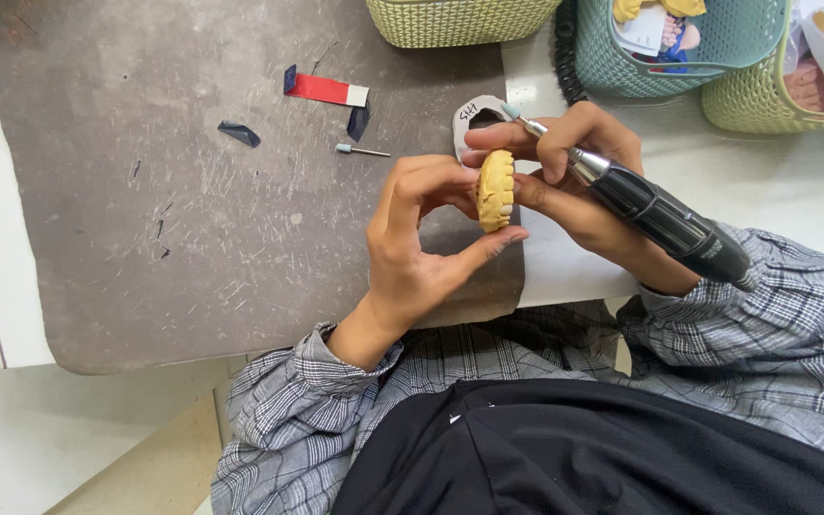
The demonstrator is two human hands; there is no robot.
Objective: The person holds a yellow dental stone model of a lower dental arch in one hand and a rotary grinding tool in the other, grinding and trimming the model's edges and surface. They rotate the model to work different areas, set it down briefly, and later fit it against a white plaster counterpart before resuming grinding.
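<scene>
A yellow dental cast point(495, 191) with white teeth is pinched upright in the left hand point(422, 238) over the grey mat's point(193, 238) right edge. The right hand point(579, 172) grips a black rotary handpiece point(660, 215). The mat's left side is open; baskets point(679, 48) crowd the far right of the table point(813, 181).

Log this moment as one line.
left hand: holds yellow dental cast | right hand: steadies cast, holds rotary handpiece | loose bur on mat

Baskets point(622, 67) cut off; handpiece point(665, 219) partly hidden.

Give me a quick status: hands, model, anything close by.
Left hand grips yellow dental model. Right hand steadies it, holding rotary handpiece. Loose bur on mat.
</scene>
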